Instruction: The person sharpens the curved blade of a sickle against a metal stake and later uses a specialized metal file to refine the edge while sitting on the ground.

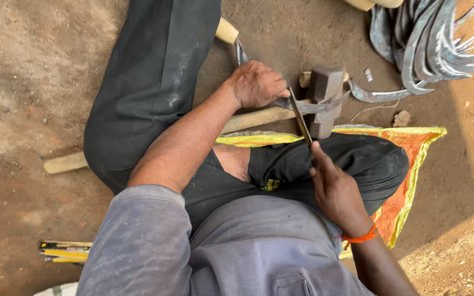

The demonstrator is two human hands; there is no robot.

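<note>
Your left hand (259, 85) pins the curved sickle blade (314, 105) flat on the sledgehammer head (325, 98) lying on the dirt floor; your right hand (336, 192) is closed around the file (301, 118). The blade looks thin, stiff and sharp-edged: hold it by its spine, near the wooden handle (226, 30).

Dull grey metal sickle blade (314, 105), matt steel file (300, 118), pale smooth wooden handle (226, 30), rough metal hammer head (325, 98)
</note>
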